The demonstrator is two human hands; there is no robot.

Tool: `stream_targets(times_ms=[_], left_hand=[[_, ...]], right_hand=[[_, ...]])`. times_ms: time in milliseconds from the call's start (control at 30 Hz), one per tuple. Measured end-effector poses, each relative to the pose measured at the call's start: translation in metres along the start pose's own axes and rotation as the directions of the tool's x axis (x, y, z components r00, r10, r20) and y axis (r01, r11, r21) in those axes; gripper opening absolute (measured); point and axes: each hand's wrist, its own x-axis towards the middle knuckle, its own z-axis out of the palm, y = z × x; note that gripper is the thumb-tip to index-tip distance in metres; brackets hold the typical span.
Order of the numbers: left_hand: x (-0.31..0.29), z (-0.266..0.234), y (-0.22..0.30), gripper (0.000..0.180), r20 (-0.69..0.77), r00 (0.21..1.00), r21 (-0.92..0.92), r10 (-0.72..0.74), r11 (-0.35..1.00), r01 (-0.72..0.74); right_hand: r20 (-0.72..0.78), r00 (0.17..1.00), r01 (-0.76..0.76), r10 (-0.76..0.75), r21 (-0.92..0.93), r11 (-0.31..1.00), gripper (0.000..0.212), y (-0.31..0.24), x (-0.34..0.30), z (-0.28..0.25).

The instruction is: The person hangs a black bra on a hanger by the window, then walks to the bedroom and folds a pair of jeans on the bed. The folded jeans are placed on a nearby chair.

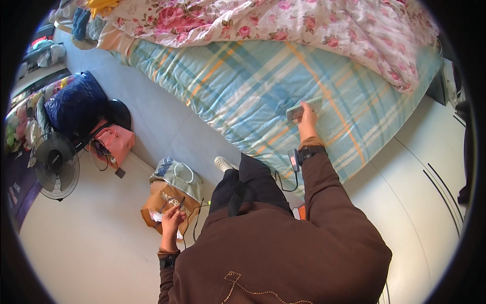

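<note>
My right hand (307, 117) is stretched out over the bed and closed on a flat grey phone-like object (302, 109) lying on the blue plaid sheet (243, 86). A dark band with a small device (295, 158) sits on that wrist. My left hand (172, 219) hangs low beside my hip, its fingers pinched on a thin dark cable end (182, 203), just above a brown paper bag (164, 200) on the floor. My brown sweater (283, 243) and dark trousers fill the lower middle.
A floral quilt (283, 23) is bunched along the bed's far side. On the floor to the left stand a black fan (54, 164), a pink bag (117, 143), a dark blue bag (76, 104) and a grey bag (178, 175). White furniture (430, 192) lies right.
</note>
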Motion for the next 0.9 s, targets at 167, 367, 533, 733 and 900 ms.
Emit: stream_targets(times_ms=[167, 367, 533, 733, 900], left_hand=[[0.016, 0.01, 0.045, 0.034, 0.119, 0.97, -0.042, 0.213, 0.977, -0.21], [0.026, -0.005, 0.055, 0.033, 0.179, 0.945, -0.061, 0.275, 0.961, -0.269], [0.054, -0.055, 0.035, 0.032, 0.142, 0.971, 0.005, 0.19, 0.981, -0.193], [0.123, -0.133, 0.031, 0.032, 0.184, 0.969, 0.025, 0.161, 0.985, -0.169], [0.174, -0.2, 0.052, 0.031, 0.083, 0.97, -0.05, 0.23, 0.973, -0.226]], right_hand=[[0.443, 0.89, -0.171, 0.103, 0.115, 0.979, 0.027, -0.051, -0.081, 0.025], [0.79, 0.606, -0.283, -0.09, 0.32, 0.904, 0.044, -0.093, -0.159, 0.067], [0.764, 0.58, -0.218, -0.283, 0.481, 0.849, 0.055, -0.113, -0.206, 0.092], [0.749, 0.431, -0.125, -0.503, 0.602, 0.789, 0.076, -0.106, -0.262, 0.108], [0.741, 0.389, -0.066, -0.547, 0.615, 0.786, 0.076, -0.077, -0.314, 0.146]])
